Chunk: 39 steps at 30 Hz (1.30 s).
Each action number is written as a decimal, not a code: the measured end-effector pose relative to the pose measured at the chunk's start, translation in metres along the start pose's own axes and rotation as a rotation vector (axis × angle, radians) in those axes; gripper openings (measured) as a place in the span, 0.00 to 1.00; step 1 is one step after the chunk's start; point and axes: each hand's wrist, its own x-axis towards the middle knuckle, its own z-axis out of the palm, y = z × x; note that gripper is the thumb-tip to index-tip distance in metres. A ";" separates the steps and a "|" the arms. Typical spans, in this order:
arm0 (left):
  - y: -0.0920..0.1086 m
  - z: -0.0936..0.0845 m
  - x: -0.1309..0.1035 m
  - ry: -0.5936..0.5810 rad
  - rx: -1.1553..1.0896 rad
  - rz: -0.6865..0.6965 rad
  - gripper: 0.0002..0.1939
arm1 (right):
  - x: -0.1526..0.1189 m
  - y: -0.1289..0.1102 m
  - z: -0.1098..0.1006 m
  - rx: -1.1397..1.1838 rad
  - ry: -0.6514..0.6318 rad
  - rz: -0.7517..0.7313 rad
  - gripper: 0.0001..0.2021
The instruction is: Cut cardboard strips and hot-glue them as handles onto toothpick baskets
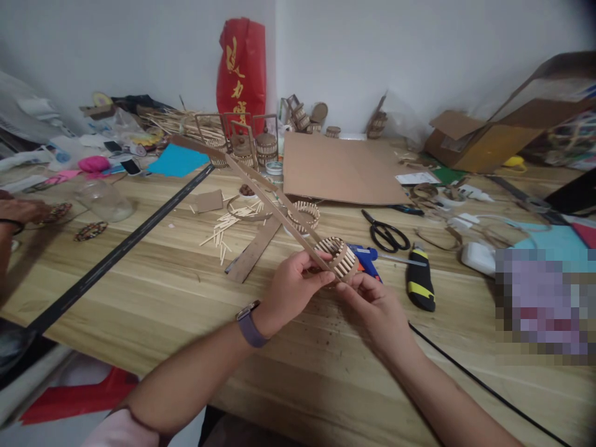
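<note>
A small bucket (345, 263) of pale sticks bound with brown cardboard bands lies tilted between my hands, its open end to the upper left. Long cardboard strips (270, 200) rise from it as a tall handle frame. My left hand (294, 284), with a watch on the wrist, pinches a strip between thumb and fingers beside the bucket's rim. Fingertips of my right hand (376, 303) are closed at the strip's lower end and the bucket's side. Just behind the bucket lies a blue glue gun (369, 256), partly covered.
Scissors (386, 233) and a utility knife (420, 279) lie to the right. Loose sticks (223, 226), a stick ring (305, 216) and a cardboard piece (254, 253) are ahead. Finished buckets (267, 148) and a cardboard sheet (339, 167) stand farther back. Another person's hand (23, 211) is at left.
</note>
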 end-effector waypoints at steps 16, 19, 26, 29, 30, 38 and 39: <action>0.001 -0.001 0.001 0.002 0.083 0.028 0.11 | 0.002 0.011 -0.001 0.016 -0.025 -0.021 0.26; 0.001 -0.001 0.001 0.004 0.084 0.018 0.12 | 0.003 0.013 -0.002 0.029 -0.034 -0.005 0.26; 0.000 0.000 0.001 0.002 0.052 -0.009 0.11 | 0.003 0.013 -0.001 0.046 -0.043 -0.001 0.25; -0.001 0.000 0.001 -0.002 0.038 -0.011 0.11 | 0.002 0.013 -0.001 0.051 -0.047 0.008 0.25; -0.001 0.000 0.001 0.000 0.036 -0.013 0.11 | 0.002 0.014 -0.001 0.052 -0.048 0.011 0.25; 0.001 0.000 0.001 0.001 0.039 -0.011 0.11 | 0.002 0.013 -0.001 0.043 -0.044 0.010 0.25; 0.001 0.000 0.001 -0.001 0.038 -0.011 0.11 | 0.002 0.013 -0.001 0.043 -0.045 0.011 0.25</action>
